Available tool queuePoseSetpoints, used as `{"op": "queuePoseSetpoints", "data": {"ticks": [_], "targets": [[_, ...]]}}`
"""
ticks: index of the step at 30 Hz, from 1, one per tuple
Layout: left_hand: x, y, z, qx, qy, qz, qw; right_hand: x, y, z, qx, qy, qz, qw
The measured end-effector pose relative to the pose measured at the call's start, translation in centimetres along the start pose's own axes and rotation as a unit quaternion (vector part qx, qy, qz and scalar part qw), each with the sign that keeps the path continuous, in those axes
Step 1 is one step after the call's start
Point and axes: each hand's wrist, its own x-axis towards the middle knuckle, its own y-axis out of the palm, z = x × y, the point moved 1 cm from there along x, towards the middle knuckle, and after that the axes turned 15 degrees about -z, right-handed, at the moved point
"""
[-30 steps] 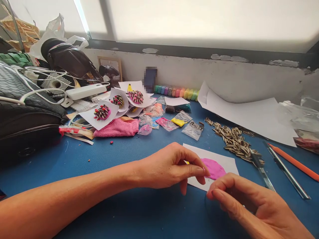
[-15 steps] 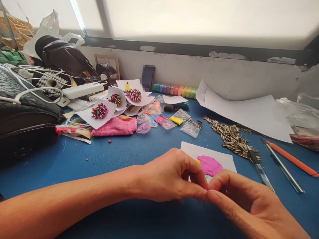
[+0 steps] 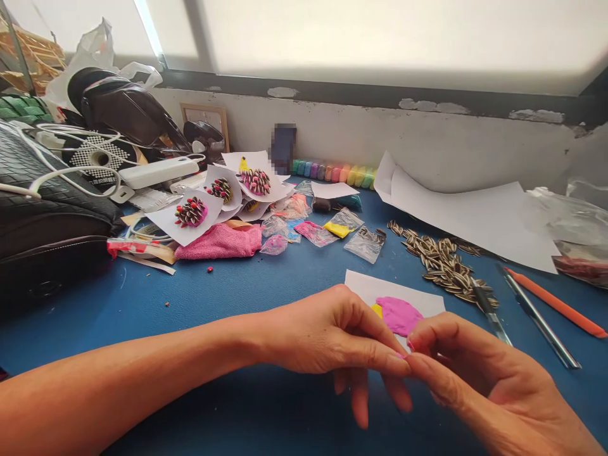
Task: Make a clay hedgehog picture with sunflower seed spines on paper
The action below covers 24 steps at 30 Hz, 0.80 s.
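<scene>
My left hand [image 3: 342,332] pinches a small bit of pink modelling clay [image 3: 401,355] between thumb and index finger; its other fingers hang loosely below. Right beside it, my right hand [image 3: 475,373] has thumb and index finger curled together at the same spot, with a trace of pink clay on the index fingertip. The two thumb tips meet. Just behind the hands lies a white paper sheet [image 3: 422,291] bearing a flat, rounded pink clay shape [image 3: 401,316] and a yellow clay piece [image 3: 377,310] at its left edge, partly covered by my fingers.
Sunflower seeds [image 3: 441,263] lie in a heap at the right, near pens [image 3: 541,323] and an orange marker [image 3: 555,301]. Small clay bags [image 3: 316,233] and a pink cloth [image 3: 218,242] sit farther back. Seed-covered clay figures [image 3: 190,212] rest on papers at the left.
My hands have shifted slightly right and my left fingers have loosened and spread downward. Pink clay now shows at the fingertips, and more of the yellow piece is visible.
</scene>
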Motion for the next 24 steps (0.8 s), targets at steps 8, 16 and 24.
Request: {"op": "queuePoseSetpoints", "data": {"ticks": [8,16,24], "targets": [[0.3,-0.3,0.0,-0.06,-0.031,0.034,0.997,0.1,-0.3,-0.7,0.046,-0.198,0.001,0.979],[0.6,-0.7,0.4,-0.111,-0.004,0.056,0.992,0.3,-1.0,-1.3,-0.129,-0.388,-0.015,0.912],[0.9,-0.8,0.5,-0.131,-0.013,0.071,0.989,-0.3,-0.9,-1.1,-0.1,-0.357,-0.061,0.927]]}}
